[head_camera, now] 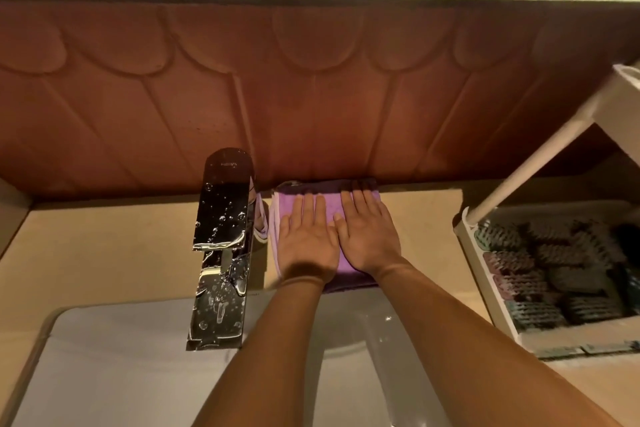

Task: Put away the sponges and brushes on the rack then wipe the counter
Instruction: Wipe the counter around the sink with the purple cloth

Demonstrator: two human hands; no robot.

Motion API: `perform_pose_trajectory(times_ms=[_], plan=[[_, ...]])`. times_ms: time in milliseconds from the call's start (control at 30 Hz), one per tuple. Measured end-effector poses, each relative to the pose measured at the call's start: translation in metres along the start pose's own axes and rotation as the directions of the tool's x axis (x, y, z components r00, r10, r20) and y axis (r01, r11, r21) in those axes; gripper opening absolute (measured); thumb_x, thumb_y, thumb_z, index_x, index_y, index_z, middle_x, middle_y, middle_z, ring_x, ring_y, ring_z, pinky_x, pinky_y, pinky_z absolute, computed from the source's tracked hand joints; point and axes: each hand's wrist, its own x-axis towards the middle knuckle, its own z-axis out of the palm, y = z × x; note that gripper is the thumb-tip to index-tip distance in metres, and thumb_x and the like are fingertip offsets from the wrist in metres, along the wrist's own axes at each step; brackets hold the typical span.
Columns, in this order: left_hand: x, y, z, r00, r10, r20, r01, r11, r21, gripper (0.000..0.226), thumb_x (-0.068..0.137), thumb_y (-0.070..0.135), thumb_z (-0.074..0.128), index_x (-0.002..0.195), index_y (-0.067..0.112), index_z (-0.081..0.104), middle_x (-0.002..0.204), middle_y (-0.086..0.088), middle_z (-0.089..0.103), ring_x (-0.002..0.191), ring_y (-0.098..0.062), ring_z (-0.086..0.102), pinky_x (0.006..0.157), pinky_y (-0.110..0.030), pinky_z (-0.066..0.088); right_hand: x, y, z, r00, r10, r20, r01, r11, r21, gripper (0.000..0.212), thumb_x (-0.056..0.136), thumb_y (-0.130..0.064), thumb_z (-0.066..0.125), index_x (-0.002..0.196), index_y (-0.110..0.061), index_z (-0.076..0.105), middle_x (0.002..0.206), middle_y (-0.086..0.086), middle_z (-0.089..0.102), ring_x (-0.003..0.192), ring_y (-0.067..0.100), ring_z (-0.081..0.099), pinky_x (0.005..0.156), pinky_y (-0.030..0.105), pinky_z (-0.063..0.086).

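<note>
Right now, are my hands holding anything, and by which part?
Nothing is held. The left hand and right hand both lie flat, pressing down on top of the folded purple cloth on the counter.

The left hand point(306, 243) and right hand point(369, 236), at the centre of the frame, are bare. The left forearm point(263, 350) and right forearm point(485, 340), both bare-skinned, reach the bottom edge with skin uncovered all the way.
</note>
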Motion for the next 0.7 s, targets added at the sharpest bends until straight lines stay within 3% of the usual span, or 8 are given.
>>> perform_pose_trajectory(times_ms=[67,200,300,367,433,500,700], plan=[[-0.002,0.001,0.0,1.0,-0.008,-0.005,0.008,1.0,-0.004,0.092,0.065,0.042,-0.022,0.15,0.018,0.004,0.16,-0.001,0.004,0.147,-0.015,0.001,0.117,-0.035,0.002,-0.001,0.002,0.0,1.0,0.009,0.017,-0.009,1.0,-0.005,0.079,0.082,-0.045,0.001,0.143,-0.007,0.036,0.147,0.014,0.039,0.139,0.03,0.032,0.116,0.039,0.018],[-0.002,0.011,-0.004,1.0,0.008,0.017,-0.007,0.999,-0.035,0.085,0.072,0.042,-0.019,0.15,0.018,0.003,0.16,-0.001,0.001,0.147,-0.015,-0.002,0.117,-0.035,0.0,-0.003,0.009,0.002,0.998,0.06,-0.02,-0.061,0.998,-0.035,0.058,0.087,-0.038,0.026,0.124,-0.008,0.06,0.125,0.012,0.063,0.119,0.029,0.058,0.104,0.04,0.039],[-0.002,0.025,-0.003,0.998,0.048,0.042,-0.047,0.999,-0.023,0.09,0.069,0.042,-0.02,0.15,0.016,0.007,0.159,-0.003,0.005,0.147,-0.017,0.003,0.118,-0.036,0.002,-0.008,0.026,0.001,0.998,0.063,-0.024,-0.064,0.998,-0.012,0.068,0.087,-0.042,0.014,0.138,-0.009,0.044,0.143,0.012,0.046,0.136,0.028,0.04,0.112,0.035,0.014],[0.0,0.037,0.001,0.997,0.072,0.032,-0.071,0.997,-0.028,0.081,0.079,0.041,-0.006,0.146,0.011,0.028,0.154,-0.009,0.027,0.143,-0.023,0.025,0.115,-0.041,0.018,-0.011,0.04,-0.002,0.997,0.068,-0.024,-0.068,0.998,-0.015,0.08,0.08,-0.047,-0.003,0.148,-0.013,0.023,0.155,0.008,0.024,0.145,0.023,0.017,0.116,0.034,0.001],[0.003,0.048,0.009,0.993,0.116,-0.011,-0.116,0.993,-0.028,0.064,0.085,0.036,0.018,0.129,0.009,0.055,0.135,-0.01,0.055,0.125,-0.024,0.052,0.102,-0.043,0.041,-0.015,0.053,-0.005,0.993,0.108,-0.035,-0.11,0.993,-0.031,0.086,0.075,-0.048,-0.011,0.15,-0.015,0.014,0.158,0.006,0.014,0.147,0.02,0.006,0.117,0.035,-0.001],[0.008,0.055,0.012,0.985,0.171,0.01,-0.171,0.985,-0.004,0.055,0.082,0.034,0.03,0.115,0.011,0.067,0.119,-0.006,0.067,0.111,-0.02,0.064,0.089,-0.04,0.052,-0.019,0.061,-0.006,0.987,0.155,-0.034,-0.156,0.987,-0.032,0.087,0.073,-0.048,-0.013,0.15,-0.015,0.012,0.159,0.006,0.011,0.147,0.019,0.003,0.117,0.034,-0.001],[0.01,0.055,0.012,0.968,0.243,0.053,-0.245,0.969,0.036,0.051,0.079,0.035,0.033,0.108,0.015,0.071,0.114,-0.001,0.07,0.105,-0.016,0.066,0.082,-0.036,0.055,-0.025,0.059,-0.007,0.962,0.272,0.021,-0.271,0.962,-0.018,0.076,0.082,-0.044,-0.005,0.15,-0.014,0.006,0.159,0.011,0.003,0.147,0.021,-0.002,0.118,0.033,-0.004]])
